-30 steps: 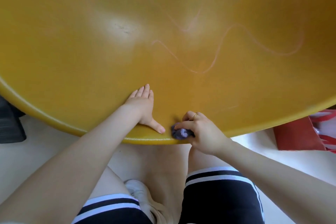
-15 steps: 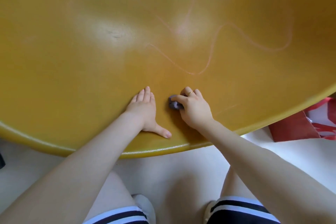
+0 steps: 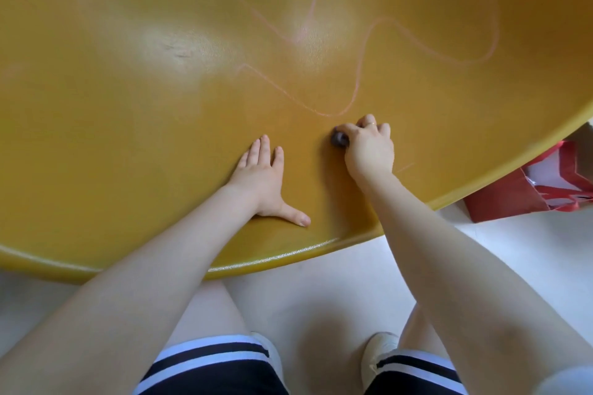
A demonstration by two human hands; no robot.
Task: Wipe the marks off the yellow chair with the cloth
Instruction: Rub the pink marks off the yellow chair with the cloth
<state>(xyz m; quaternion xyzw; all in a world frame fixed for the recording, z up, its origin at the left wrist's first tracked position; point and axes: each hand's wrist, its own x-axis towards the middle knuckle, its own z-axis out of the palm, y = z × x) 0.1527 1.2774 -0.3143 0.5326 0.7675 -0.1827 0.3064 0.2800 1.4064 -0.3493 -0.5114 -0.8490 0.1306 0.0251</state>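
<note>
Since 1 s ago the right hand (image 3: 369,151) has slid up from the front rim of the smooth, curved yellow plastic chair (image 3: 128,125) and further in across the seat, w/ the small bunched purple-grey cloth (image 3: 339,139) along with it; it now sits just below the bottom loop of the wavy pink marks (image 3: 359,74). Left hand (image 3: 261,179) hasn't shifted on the seat.

Right grip: fingers curled tight round the cloth, thumb side pressing it onto the yellow surface; only a small wad of cloth shows at the hand's left edge. A thin ring sits on one finger. Left grip: fully spread, palm flat on the seat, fingers straight, thumb out toward the rim, holding nothing. The two hands are near each other, not touching.

Pink marks run as a long squiggle across the upper right of the seat; a fainter short streak lies just right of the right wrist. A small dark scuff sits in the glare patch, upper left.

Below the rim: pale floor (image 3: 321,298), black shorts w/ white stripes (image 3: 211,369), white shoes (image 3: 378,346). A red bag (image 3: 513,196) stands on the floor at right, beside the chair.
</note>
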